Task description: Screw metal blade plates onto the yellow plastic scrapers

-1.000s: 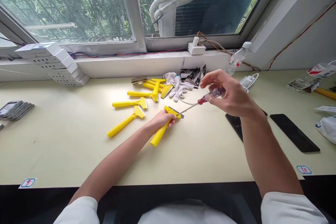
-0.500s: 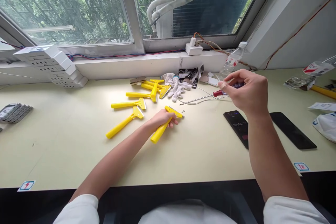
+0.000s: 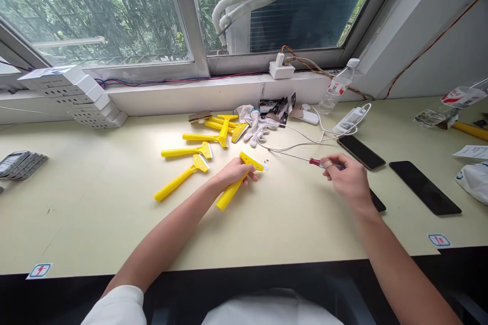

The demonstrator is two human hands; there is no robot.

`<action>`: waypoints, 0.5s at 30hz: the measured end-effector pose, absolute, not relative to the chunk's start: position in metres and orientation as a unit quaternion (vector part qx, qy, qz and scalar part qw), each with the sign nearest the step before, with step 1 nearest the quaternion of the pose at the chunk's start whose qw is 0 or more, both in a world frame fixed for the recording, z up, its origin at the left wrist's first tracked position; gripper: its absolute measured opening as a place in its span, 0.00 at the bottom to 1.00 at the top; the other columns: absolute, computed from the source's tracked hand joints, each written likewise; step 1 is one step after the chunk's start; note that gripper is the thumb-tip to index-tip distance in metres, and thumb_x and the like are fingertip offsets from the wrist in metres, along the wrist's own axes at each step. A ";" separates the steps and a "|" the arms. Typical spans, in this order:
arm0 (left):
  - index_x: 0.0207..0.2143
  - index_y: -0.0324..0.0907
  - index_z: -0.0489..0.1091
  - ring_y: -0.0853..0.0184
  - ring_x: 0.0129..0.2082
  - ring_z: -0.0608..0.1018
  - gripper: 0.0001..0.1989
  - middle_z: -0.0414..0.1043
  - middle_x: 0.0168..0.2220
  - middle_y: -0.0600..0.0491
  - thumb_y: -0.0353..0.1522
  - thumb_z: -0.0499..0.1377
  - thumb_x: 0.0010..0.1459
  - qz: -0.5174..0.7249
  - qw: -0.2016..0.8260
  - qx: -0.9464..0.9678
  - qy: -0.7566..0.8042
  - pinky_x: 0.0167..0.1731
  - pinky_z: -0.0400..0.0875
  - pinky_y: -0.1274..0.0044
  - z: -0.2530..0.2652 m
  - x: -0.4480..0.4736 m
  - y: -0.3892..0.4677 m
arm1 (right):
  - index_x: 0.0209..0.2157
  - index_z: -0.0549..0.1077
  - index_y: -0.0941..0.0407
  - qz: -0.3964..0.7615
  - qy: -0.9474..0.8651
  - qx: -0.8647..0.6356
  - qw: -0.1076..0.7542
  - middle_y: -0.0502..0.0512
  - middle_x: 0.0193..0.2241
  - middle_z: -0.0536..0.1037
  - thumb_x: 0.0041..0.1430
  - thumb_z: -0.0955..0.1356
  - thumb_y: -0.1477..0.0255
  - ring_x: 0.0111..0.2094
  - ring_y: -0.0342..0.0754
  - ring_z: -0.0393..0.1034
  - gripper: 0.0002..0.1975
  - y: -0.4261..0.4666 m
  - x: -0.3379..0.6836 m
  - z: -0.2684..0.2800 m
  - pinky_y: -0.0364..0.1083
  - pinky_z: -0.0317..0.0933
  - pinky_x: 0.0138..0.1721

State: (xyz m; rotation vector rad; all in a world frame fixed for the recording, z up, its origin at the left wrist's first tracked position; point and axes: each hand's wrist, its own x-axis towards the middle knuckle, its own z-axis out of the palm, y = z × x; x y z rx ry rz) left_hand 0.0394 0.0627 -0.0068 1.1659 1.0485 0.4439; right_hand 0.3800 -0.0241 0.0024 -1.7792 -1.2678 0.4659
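My left hand (image 3: 231,172) grips a yellow scraper (image 3: 237,182) by its handle, pressing it flat on the pale table (image 3: 95,203) with the blade end pointing right. My right hand (image 3: 348,182) holds a red-handled screwdriver (image 3: 305,159) low over the table, its thin shaft pointing left toward the scraper head but apart from it. Tiny screws (image 3: 260,152) lie just beyond the scraper's head.
Several more yellow scrapers (image 3: 198,151) lie behind my left hand, with a white glove (image 3: 254,124) and small black boxes (image 3: 280,106). Phones (image 3: 424,194) lie right of my right hand. A water bottle (image 3: 337,87), charger cables (image 3: 324,134) and white boxes (image 3: 76,94) line the windowsill.
My right hand pulled the screwdriver away from the scraper head, swung it up and right, then lowered it toward the table. The left hand stayed on the scraper.
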 end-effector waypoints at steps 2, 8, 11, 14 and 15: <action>0.42 0.37 0.74 0.72 0.18 0.73 0.12 0.84 0.35 0.42 0.33 0.66 0.56 0.197 0.709 0.494 0.463 0.19 0.67 0.79 -0.006 0.040 0.067 | 0.40 0.80 0.54 0.176 -0.543 -0.720 0.396 0.56 0.32 0.82 0.63 0.73 0.52 0.32 0.54 0.77 0.19 -0.032 0.382 -0.010 0.51 0.68 0.35; 0.44 0.39 0.74 0.70 0.18 0.74 0.14 0.85 0.36 0.42 0.38 0.65 0.59 0.176 0.749 0.416 0.484 0.18 0.67 0.80 0.008 0.043 0.080 | 0.47 0.75 0.54 0.041 -0.649 -0.716 0.256 0.65 0.48 0.78 0.70 0.65 0.62 0.41 0.59 0.75 0.12 -0.046 0.378 -0.032 0.55 0.66 0.39; 0.43 0.40 0.73 0.68 0.18 0.75 0.15 0.84 0.34 0.41 0.39 0.65 0.59 0.153 0.747 0.410 0.500 0.18 0.68 0.79 0.011 0.043 0.084 | 0.48 0.74 0.54 -0.001 -0.671 -0.708 0.220 0.66 0.48 0.76 0.71 0.63 0.65 0.45 0.61 0.74 0.12 -0.046 0.371 -0.035 0.56 0.65 0.42; 0.40 0.40 0.72 0.65 0.19 0.77 0.14 0.83 0.32 0.41 0.41 0.65 0.59 0.148 0.733 0.430 0.506 0.19 0.70 0.79 0.008 0.042 0.082 | 0.49 0.73 0.54 -0.035 -0.687 -0.704 0.175 0.66 0.48 0.78 0.71 0.62 0.67 0.47 0.62 0.73 0.12 -0.045 0.364 -0.032 0.57 0.64 0.45; 0.39 0.39 0.73 0.65 0.20 0.78 0.14 0.83 0.31 0.41 0.41 0.65 0.59 0.145 0.725 0.443 0.507 0.19 0.71 0.78 0.006 0.040 0.081 | 0.50 0.73 0.54 -0.048 -0.689 -0.704 0.165 0.66 0.48 0.78 0.71 0.62 0.68 0.48 0.63 0.73 0.12 -0.045 0.361 -0.030 0.58 0.63 0.45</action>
